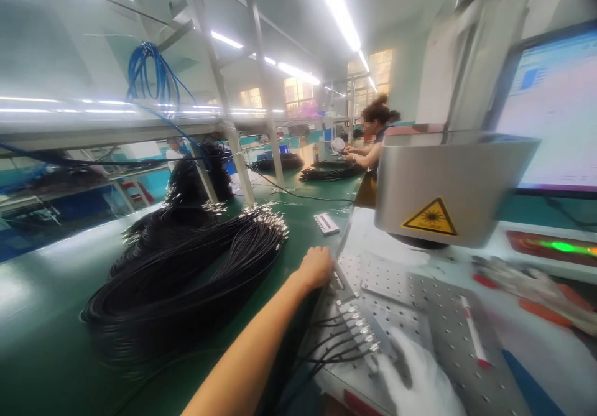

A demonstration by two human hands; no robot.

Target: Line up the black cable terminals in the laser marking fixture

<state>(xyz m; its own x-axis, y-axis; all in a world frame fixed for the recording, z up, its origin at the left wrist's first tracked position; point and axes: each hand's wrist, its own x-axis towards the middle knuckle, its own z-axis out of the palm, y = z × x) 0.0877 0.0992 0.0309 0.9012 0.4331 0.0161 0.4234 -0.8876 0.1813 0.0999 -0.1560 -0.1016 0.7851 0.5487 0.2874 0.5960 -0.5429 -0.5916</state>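
Observation:
My bare left hand (pixel 317 267) reaches forward to the left edge of a perforated metal plate (pixel 420 304). Its fingers curl down over the edge, hiding what they grip. My right hand (pixel 415 375), in a white glove and blurred, lies flat on the plate's near part. Just left of it, a row of silver-tipped black cable ends (pixel 359 329) sits along the plate's edge. A grey laser head (pixel 448 186) with a yellow warning label (pixel 429 217) hangs over the plate.
A large coil of black cables (pixel 186 273) lies on the green bench (pixel 46 316) to the left. A monitor (pixel 555 105) stands at the right; a red-and-white pen (pixel 473 332) lies on the plate. Blue cables (pixel 153 74) hang from the frame. Another person (pixel 373 136) works farther down the bench.

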